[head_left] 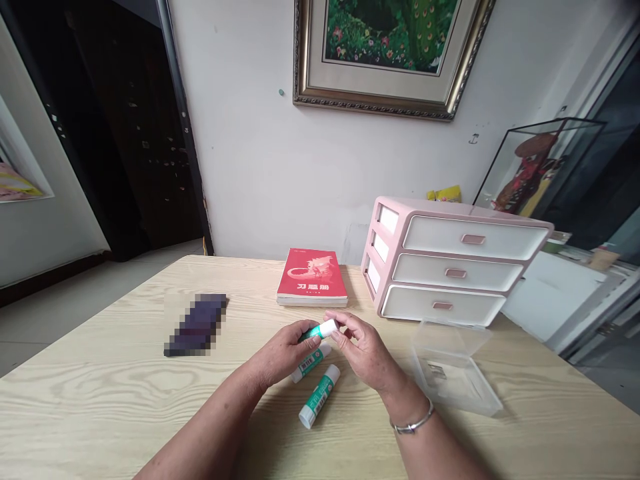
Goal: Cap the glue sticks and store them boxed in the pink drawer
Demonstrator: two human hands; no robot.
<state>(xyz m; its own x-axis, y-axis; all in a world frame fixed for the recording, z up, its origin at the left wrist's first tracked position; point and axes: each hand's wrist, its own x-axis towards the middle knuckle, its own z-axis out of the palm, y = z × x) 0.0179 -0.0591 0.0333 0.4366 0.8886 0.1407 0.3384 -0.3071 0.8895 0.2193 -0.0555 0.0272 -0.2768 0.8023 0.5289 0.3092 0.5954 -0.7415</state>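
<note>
From here, in the head view, I see the left hand (pixel 283 353) wrapped around the green barrel of a glue stick (pixel 311 333), its grip pressed closed. The right hand (pixel 365 351) pinches the stick's white cap (pixel 328 328) between thumb and fingertips. The held stick sits between the hands, above the pale wooden surface (pixel 95 400). For a clean hold, I'd want the left grip firm on the barrel and the right pinch square on the cap, so the stick stays level and can't twist loose.

Two more glue sticks lie on the surface: a second glue stick (pixel 311 363) partly under the left hand and a third glue stick (pixel 320 397) just below it. To the right sits a clear plastic box (pixel 480 390) with something small and pale inside (pixel 437 372), though I can't tell what. Behind it stands a pink-and-white three-drawer organizer (pixel 450 227), all its drawers shut, their contents hidden. A red book (pixel 313 275) lies beside it.
</note>
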